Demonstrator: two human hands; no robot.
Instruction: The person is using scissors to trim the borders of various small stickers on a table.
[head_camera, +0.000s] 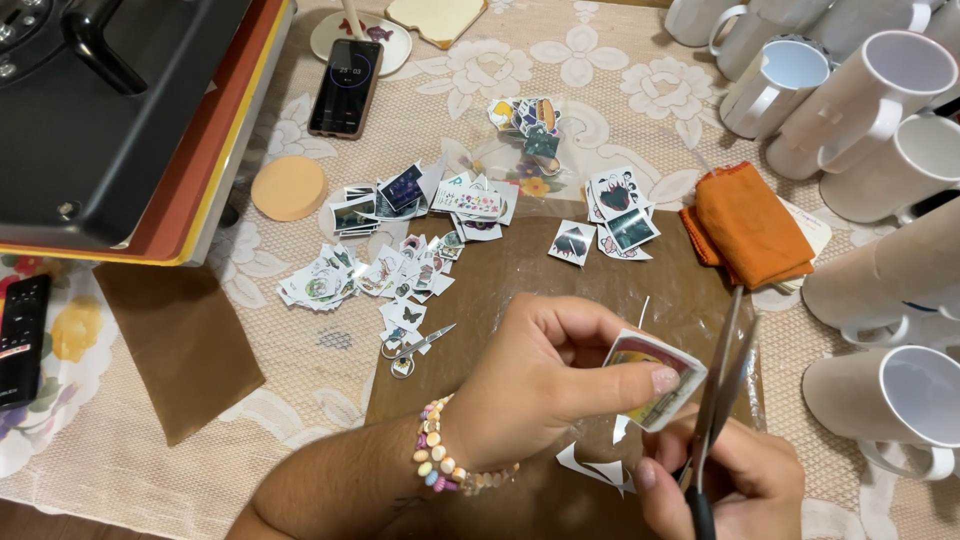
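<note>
Head cam looking straight down at the table, so here's what I've got. My left hand (545, 375) is pinching a small printed picture card (655, 378) between thumb and fingers, holding it up over the brown sheet of paper (520, 265). My right hand (735, 480) is wrapped around the handles of the scissors (722, 385), blades pointing up and away, right against the card's right edge. White paper scraps (595, 468) lie on the sheet just below the card. Further out there's a spread of little cut-out pictures (400, 255), a tiny pair of scissors (415, 348) among them, a folded orange cloth (750, 225), a bunch of white mugs (860, 110) along the right side, a phone (345, 85), and a heat press (110, 110) at top left.
</note>
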